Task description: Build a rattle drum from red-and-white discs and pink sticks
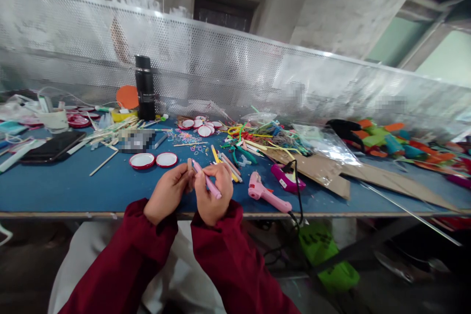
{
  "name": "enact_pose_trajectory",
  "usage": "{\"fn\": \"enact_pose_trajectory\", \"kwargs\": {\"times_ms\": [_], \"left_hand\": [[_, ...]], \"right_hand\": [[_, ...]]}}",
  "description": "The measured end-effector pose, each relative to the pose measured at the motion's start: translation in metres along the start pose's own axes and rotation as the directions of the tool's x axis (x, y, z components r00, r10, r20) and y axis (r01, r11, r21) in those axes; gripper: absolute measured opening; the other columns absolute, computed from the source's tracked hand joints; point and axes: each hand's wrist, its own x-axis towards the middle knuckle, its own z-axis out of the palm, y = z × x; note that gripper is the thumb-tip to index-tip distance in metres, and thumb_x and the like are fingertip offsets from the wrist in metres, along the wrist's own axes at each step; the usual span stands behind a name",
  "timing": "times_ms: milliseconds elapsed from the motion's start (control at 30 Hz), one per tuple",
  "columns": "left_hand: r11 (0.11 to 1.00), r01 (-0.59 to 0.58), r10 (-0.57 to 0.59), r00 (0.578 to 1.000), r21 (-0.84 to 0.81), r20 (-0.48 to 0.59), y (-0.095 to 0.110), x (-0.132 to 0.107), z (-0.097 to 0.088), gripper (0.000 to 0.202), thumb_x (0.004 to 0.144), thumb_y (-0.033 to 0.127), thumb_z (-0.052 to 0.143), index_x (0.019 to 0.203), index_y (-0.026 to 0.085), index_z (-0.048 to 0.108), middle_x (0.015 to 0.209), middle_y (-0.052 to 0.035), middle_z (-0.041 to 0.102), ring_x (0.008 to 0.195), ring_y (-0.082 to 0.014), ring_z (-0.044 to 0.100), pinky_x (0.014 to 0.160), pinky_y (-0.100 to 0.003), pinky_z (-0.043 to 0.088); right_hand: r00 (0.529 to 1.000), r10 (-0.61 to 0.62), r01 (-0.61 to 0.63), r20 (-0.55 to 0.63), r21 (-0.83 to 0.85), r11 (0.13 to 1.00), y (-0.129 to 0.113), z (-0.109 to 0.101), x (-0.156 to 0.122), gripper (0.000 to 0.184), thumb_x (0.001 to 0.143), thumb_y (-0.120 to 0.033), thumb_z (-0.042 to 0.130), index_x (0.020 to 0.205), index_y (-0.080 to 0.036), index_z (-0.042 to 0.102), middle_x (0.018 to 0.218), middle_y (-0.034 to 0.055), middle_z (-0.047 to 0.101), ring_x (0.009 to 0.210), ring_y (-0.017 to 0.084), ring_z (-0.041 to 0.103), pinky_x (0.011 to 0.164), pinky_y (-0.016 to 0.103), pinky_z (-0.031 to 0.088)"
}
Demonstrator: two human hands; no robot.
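Observation:
Over the front edge of the blue table, my two hands are close together. My right hand (pixel 214 196) is closed around a pink marker pen (pixel 211 185), its tip end slanting up toward my left hand. Between the fingers of my left hand (pixel 169 192) is a short piece of wooden stick (pixel 190 164); most of it is hidden by the fingers. Just beyond my left hand lie two jar lids with red rims, a left one (pixel 142 160) and a right one (pixel 167 159). Several marker pens (pixel 231 166) are spread beyond my right hand.
A pink glue gun (pixel 268 194) lies right of my hands, its black cord hanging over the edge. Farther off are a black bottle (pixel 144 88), more lids (pixel 204 130), tangled coloured strands (pixel 272 135) and cardboard (pixel 316 169). A black phone (pixel 55 147) sits left. Perforated metal (pixel 235 68) borders the back.

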Motion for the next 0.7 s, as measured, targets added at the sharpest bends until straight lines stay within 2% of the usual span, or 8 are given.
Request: {"fn": "enact_pose_trajectory", "kwargs": {"times_ms": [167, 700], "left_hand": [[1.000, 0.008, -0.008, 1.000, 0.006, 0.003, 0.0009, 0.0002, -0.0002, 0.032, 0.096, 0.044, 0.044, 0.077, 0.019, 0.049, 0.069, 0.0033, 0.048, 0.065, -0.0120, 0.042, 0.061, -0.025, 0.036], [1.000, 0.021, -0.021, 1.000, -0.010, 0.015, 0.0022, -0.0004, 0.0001, 0.031, 0.095, 0.043, 0.044, 0.077, 0.019, 0.049, 0.068, 0.0032, 0.047, 0.063, -0.0117, 0.040, 0.058, -0.024, 0.035]], "right_hand": [[0.998, -0.024, 0.024, 0.059, -0.012, 1.000, 0.0026, 0.0017, -0.0016, 0.010, 0.085, -0.018, 0.058, 0.078, -0.021, 0.051, 0.071, -0.0010, 0.061, 0.070, 0.016, 0.056, 0.083, 0.039, 0.045], [0.998, -0.004, 0.006, 0.057, -0.023, 1.000, 0.0031, 0.0010, -0.0011, 0.010, 0.087, -0.019, 0.057, 0.078, -0.021, 0.052, 0.072, 0.0001, 0.061, 0.071, 0.016, 0.056, 0.080, 0.039, 0.046]]}}
